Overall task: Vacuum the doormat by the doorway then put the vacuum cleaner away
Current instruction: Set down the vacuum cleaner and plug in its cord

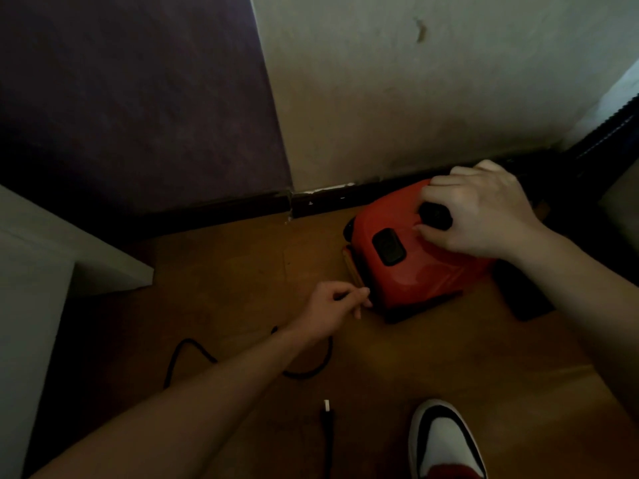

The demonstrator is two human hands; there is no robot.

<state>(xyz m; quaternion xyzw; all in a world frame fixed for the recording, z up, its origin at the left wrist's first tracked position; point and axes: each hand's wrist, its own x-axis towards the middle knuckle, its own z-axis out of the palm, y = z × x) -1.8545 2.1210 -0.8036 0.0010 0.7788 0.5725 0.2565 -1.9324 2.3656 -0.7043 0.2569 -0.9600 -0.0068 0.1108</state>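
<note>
Right hand fingers clamp vacuum cleaner handle, rigid, likely weighty; left hand pinches limp cord.

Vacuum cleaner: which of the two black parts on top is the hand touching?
The black part nearer the wall: the right hand curls around it. The oval one lies uncovered.

hose: cut by right edge | shoe: cut by bottom edge

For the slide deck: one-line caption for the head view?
Right hand grips the red vacuum cleaner by its black handle while the left hand pinches the cord beside it.
</note>
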